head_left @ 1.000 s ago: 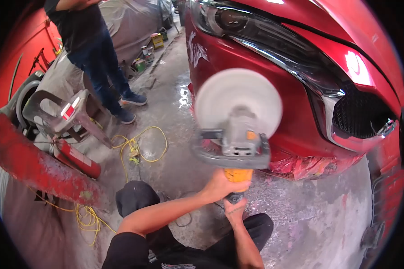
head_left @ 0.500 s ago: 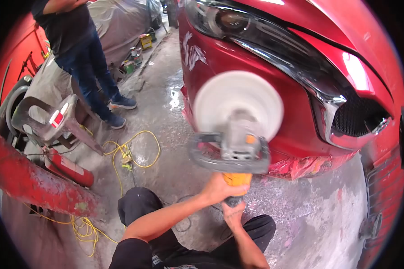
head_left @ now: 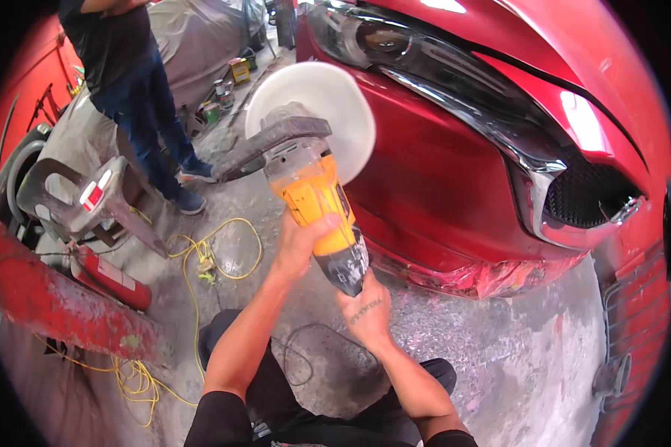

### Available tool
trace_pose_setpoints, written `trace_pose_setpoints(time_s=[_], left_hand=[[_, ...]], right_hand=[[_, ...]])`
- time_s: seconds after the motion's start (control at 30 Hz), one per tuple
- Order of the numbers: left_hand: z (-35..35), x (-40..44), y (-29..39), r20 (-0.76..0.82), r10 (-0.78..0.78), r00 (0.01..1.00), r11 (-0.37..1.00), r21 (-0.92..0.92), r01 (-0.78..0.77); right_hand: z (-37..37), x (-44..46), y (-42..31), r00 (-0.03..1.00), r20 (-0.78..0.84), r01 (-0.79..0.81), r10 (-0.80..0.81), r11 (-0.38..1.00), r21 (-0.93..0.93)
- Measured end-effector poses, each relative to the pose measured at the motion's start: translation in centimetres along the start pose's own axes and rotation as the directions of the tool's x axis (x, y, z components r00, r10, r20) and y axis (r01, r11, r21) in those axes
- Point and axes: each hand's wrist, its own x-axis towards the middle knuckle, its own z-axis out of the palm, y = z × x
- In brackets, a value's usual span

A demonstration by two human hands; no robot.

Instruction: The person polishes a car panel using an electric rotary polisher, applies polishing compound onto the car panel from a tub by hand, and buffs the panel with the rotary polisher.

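A yellow and black car polisher (head_left: 319,197) with a grey loop handle and a round white pad (head_left: 339,104) is held in front of me. Around its yellow body my left hand (head_left: 302,237) is closed. My right hand (head_left: 365,307) grips the dark rear end of the tool, its fingers partly hidden. The pad overlaps the left corner of the red car bumper (head_left: 432,164), below the headlight (head_left: 384,37); I cannot tell whether it touches the paint.
A person (head_left: 130,97) stands at the left near a plastic chair (head_left: 74,201). A fire extinguisher (head_left: 115,279) and a red beam (head_left: 60,302) lie closer to me. Yellow cord (head_left: 253,231) and a dark cable (head_left: 306,357) cross the floor. Cans (head_left: 224,93) stand behind.
The polisher has moved up and left across the bumper to its corner and has tilted. Both hands moved with it. The pad was blurred before and looks sharper now.
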Motion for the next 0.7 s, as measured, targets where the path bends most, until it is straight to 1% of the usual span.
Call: trace_pose_setpoints(time_s=[0.07,0.13,0.2,0.27,0.3,0.33,0.37,0.4,0.47,0.5,0.57,0.6,0.63,0.67,0.7], left_hand=[[1.1,-0.5,0.0,0.011,0.012,1.000,1.000,0.005,-0.012],[2.8,-2.3,-0.9,0.002,-0.029,1.000,0.998,0.050,0.029],[4.3,-4.2,-2.1,0.063,-0.118,0.991,0.987,0.113,0.111],[5.9,-5.7,-3.4,0.139,-0.184,0.973,0.979,0.109,0.170],[6.6,-6.0,-4.1,0.179,-0.174,0.968,0.982,0.111,0.156],[6.9,-6.3,-4.7,0.219,-0.164,0.962,0.983,0.113,0.142],[6.8,-6.6,-5.7,0.208,-0.199,0.958,0.974,0.154,0.169],[6.3,-6.4,-5.7,0.205,-0.196,0.959,0.974,0.152,0.167],[5.3,-6.0,-5.6,0.178,-0.066,0.982,0.987,0.158,0.037],[4.5,-5.3,-5.1,0.147,-0.062,0.987,0.995,0.089,0.049],[2.6,-3.9,-3.9,0.073,-0.054,0.996,0.990,0.130,0.045],[1.8,-3.2,-2.8,0.040,-0.062,0.997,0.990,0.128,0.057],[1.4,-2.5,-2.0,0.013,-0.066,0.998,0.990,0.126,0.063],[1.1,-2.1,-2.0,0.037,-0.073,0.997,0.990,0.125,0.068],[1.1,-1.8,-2.0,0.000,-0.026,1.000,0.993,0.111,0.026]], right_hand=[[-0.5,-0.3,0.5,1.000,0.010,-0.009,0.009,1.000,-0.025],[-0.9,-2.0,2.9,0.999,-0.039,0.023,-0.022,0.999,0.030],[-1.6,-4.5,4.6,0.994,-0.106,0.044,-0.028,0.988,0.146],[-2.0,-6.9,6.7,0.992,-0.112,-0.037,0.057,0.984,0.172],[-2.0,-7.7,7.1,0.994,-0.100,-0.034,0.051,0.985,0.168],[-2.0,-8.3,7.3,0.989,-0.123,-0.048,0.078,0.972,0.228],[-1.9,-8.4,7.4,0.983,-0.147,-0.061,0.107,0.956,0.288],[-1.7,-8.2,7.2,0.984,-0.144,-0.059,0.104,0.956,0.287],[-1.0,-7.1,6.8,0.982,-0.130,-0.102,0.137,0.964,0.244],[-0.6,-6.4,6.8,0.987,-0.103,-0.109,0.127,0.981,0.162],[0.7,-4.0,6.2,0.995,-0.103,0.015,0.004,0.984,0.176],[1.0,-2.8,4.6,0.994,-0.107,0.023,-0.002,0.982,0.189],[1.5,-1.9,4.7,0.995,-0.094,0.027,-0.015,0.991,0.129],[1.4,-1.1,4.3,0.993,-0.117,0.020,-0.005,0.992,0.128],[1.2,-0.6,3.8,0.996,-0.087,0.006,-0.001,0.998,0.063]])
